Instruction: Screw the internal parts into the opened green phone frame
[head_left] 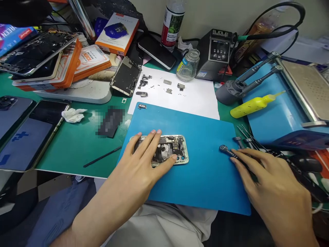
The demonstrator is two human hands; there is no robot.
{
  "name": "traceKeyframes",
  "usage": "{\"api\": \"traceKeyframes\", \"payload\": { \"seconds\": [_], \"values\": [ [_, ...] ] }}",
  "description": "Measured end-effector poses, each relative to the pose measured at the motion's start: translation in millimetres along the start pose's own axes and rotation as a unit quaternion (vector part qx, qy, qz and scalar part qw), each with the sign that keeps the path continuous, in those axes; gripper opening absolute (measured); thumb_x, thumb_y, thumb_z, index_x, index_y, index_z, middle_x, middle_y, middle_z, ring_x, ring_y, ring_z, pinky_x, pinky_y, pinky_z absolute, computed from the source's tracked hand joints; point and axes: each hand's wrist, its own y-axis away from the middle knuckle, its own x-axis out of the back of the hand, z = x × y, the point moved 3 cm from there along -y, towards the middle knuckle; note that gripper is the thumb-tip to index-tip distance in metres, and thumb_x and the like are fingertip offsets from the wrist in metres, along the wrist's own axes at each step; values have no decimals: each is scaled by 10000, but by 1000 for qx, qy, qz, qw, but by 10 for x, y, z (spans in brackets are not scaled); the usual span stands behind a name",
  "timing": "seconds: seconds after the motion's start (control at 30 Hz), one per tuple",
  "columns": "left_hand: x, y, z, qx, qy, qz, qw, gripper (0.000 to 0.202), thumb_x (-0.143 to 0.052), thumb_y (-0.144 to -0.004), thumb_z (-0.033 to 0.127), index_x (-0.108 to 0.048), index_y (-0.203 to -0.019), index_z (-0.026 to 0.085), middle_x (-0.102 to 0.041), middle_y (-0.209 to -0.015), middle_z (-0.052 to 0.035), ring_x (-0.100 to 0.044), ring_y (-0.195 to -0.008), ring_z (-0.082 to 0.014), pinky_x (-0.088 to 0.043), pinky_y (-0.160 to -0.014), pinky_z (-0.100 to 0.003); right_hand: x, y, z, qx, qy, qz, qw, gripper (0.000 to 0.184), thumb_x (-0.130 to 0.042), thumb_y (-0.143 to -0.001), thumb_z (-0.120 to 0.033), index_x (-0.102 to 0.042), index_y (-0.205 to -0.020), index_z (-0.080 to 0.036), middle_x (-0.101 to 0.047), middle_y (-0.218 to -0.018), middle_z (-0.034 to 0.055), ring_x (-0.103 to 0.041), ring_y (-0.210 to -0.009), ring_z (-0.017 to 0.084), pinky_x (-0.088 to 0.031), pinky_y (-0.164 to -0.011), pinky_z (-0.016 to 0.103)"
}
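An opened phone body [177,145], its circuit board and inner parts bare, lies flat on a blue mat [200,181]. Over its left part rests my left hand [140,164], fingers spread along the far edge and thumb near the camera holes. At the mat's right side my right hand [267,175] has its thumb and fingers closed on a dark screwdriver [226,150] with a round cap. More screwdrivers [238,141] and thin tweezers [244,132] lie just beyond that hand. A small metal part [142,106] sits on the mat's far left corner.
White paper [200,99] behind the mat bears several small phone parts. A detached screen [125,76], a glass jar [188,65] and a black control box [214,53] stand around it. At right is a yellow bottle [253,107]; a black stick [102,156] lies left.
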Motion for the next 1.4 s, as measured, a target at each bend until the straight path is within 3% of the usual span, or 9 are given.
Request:
{"api": "traceKeyframes", "payload": {
  "seconds": [0.13,0.17,0.2,0.3,0.37,0.63,0.83,0.9,1.4],
  "values": [
    [19,-4,-34,-3,-9,5,1000,760,-573,-925,-173,-733,-1524,267,-538,-1686,-378,-566,-1578,-552,-561,-1136,-845,25,-39,-166,-81,-85,110,987,249,-748,-1094,-415,-743,-1178,-181,-799,-1151,117,-797,-949,276,-570,-685,377],
    [17,-2,-34,-2,-13,8,1000,766,-568,-926,-175,-733,-1524,274,-542,-1687,-370,-571,-1576,-551,-562,-1133,-845,28,-65,-227,-107,-146,149,972,256,-770,-1081,-411,-696,-1164,-180,-798,-1091,107,-793,-858,239,-592,-644,344],
    [13,1,-30,-1,-16,10,1000,783,-565,-918,-181,-730,-1528,281,-545,-1688,-363,-572,-1577,-548,-562,-1135,-845,6,-90,-268,-164,-300,179,922,254,-836,-1028,-337,-669,-1140,-182,-800,-1066,99,-775,-764,220,-610,-606,333],
    [-5,7,-14,1,-13,8,1000,817,-576,-887,-192,-725,-1534,284,-547,-1689,-353,-583,-1573,-538,-558,-1149,-841,-76,-193,-490,-204,-419,161,870,509,-816,-1039,-284,-565,-1479,-230,-790,-1030,39,-770,-719,192,-663,-585,307],
    [-13,8,-6,3,-6,9,1000,797,-598,-890,-174,-728,-1533,279,-539,-1694,-356,-585,-1570,-540,-551,-1159,-843,-137,-233,-593,-212,-435,133,865,634,-790,-1062,-286,-476,-1611,-246,-784,-1032,35,-766,-732,178,-680,-612,302],
    [-5,-25,26,22,32,36,999,368,-616,-1153,246,-780,-1481,278,-549,-1710,-325,-552,-1601,-527,-502,-1205,-864,-243,-228,-592,-237,-480,118,836,459,-748,-1098,-339,-524,-1489,-248,-778,-1086,52,-755,-776,160,-699,-695,298],
    [-32,-42,21,54,39,58,996,338,-611,-1167,406,-822,-1416,320,-546,-1731,-289,-495,-1640,-525,-455,-1232,-881,-263,-322,-939,-323,-669,9,669,673,-781,-1071,-463,-401,-1598,-289,-751,-942,19,-649,-563,152,-578,-449,259],
    [-48,-37,-1,57,38,48,997,348,-607,-1169,401,-799,-1455,351,-542,-1744,-267,-487,-1655,-499,-450,-1250,-862,-299,-362,-1117,-321,-694,-28,644,621,-781,-1072,-492,-417,-1527,-279,-744,-942,17,-651,-552,150,-593,-459,268],
    [-45,-46,-43,61,32,27,997,322,-631,-1160,359,-808,-1429,384,-570,-1741,-219,-532,-1640,-462,-448,-1281,-806,-424,-412,-1268,-308,-681,-24,664,601,-774,-1076,-468,-434,-1523,-254,-756,-964,23,-688,-609,162,-598,-479,260]
  ]
}}
